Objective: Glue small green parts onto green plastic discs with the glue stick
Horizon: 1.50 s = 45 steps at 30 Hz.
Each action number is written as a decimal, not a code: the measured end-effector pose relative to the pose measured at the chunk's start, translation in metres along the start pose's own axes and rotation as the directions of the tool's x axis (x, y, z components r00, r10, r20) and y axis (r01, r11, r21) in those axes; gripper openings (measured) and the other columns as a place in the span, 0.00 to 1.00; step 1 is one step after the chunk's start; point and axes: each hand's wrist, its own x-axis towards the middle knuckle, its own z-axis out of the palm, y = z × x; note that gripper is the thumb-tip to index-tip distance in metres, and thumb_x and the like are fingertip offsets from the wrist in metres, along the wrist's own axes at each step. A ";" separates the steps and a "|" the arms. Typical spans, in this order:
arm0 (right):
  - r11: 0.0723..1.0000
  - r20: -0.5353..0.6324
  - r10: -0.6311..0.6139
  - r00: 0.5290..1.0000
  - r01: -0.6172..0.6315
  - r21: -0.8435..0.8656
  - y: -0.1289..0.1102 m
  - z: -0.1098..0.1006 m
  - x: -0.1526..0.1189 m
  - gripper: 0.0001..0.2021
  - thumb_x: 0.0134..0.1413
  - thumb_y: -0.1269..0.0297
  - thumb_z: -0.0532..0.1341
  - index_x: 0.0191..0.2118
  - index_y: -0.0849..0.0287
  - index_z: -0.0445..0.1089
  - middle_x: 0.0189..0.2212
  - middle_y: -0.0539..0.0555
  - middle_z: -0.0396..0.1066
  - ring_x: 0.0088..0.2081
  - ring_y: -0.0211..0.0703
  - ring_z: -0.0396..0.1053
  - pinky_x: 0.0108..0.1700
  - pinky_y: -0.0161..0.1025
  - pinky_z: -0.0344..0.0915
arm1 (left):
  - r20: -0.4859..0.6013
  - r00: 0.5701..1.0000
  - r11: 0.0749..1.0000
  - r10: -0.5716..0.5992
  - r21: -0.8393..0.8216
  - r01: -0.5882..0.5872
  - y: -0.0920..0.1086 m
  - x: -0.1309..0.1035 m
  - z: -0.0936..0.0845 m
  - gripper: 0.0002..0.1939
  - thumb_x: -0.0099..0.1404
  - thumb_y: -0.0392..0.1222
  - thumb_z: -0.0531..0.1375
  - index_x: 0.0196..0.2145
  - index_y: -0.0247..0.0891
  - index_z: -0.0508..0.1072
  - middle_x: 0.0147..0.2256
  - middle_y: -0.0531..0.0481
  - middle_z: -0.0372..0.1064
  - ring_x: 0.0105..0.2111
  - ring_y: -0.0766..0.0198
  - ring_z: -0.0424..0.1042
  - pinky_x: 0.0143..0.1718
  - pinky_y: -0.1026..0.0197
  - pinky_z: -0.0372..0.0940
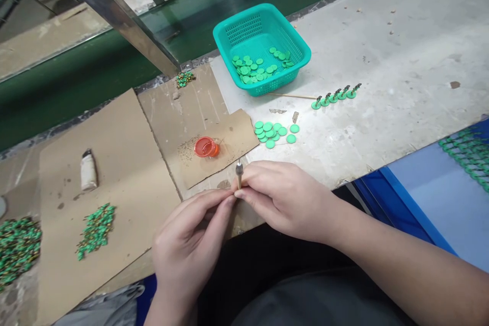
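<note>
Near the table's front edge, my left hand (194,234) and my right hand (288,198) meet fingertip to fingertip. Between them, pinched upright, is a small brown figure with a dark top (239,169); its lower end is hidden by the fingers. Just beyond my right hand lie several loose green discs (270,133). An orange-red cup (207,147) stands on a cardboard piece (233,135) ahead of my left hand. Farther right, a row of green discs with small dark figures standing on them (334,98) touches or nearly touches a thin stick (292,96).
A teal basket (284,80) holding green discs stands at the back. To the left are a white bottle (89,170), a small green pile (96,230) and a larger one (19,247). A metal post (126,15) rises behind. Blue trays (412,204) sit at lower right.
</note>
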 end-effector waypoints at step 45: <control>0.864 -0.114 0.481 0.869 -0.448 0.231 -0.008 -0.014 -0.016 0.08 0.77 0.57 0.68 0.43 0.53 0.79 0.38 0.53 0.84 0.40 0.49 0.84 0.46 0.45 0.80 | 0.443 0.757 0.614 -0.480 -0.446 0.651 0.036 0.038 -0.044 0.23 0.56 0.61 0.79 0.27 0.41 0.79 0.16 0.58 0.57 0.16 0.71 0.52 0.16 0.68 0.50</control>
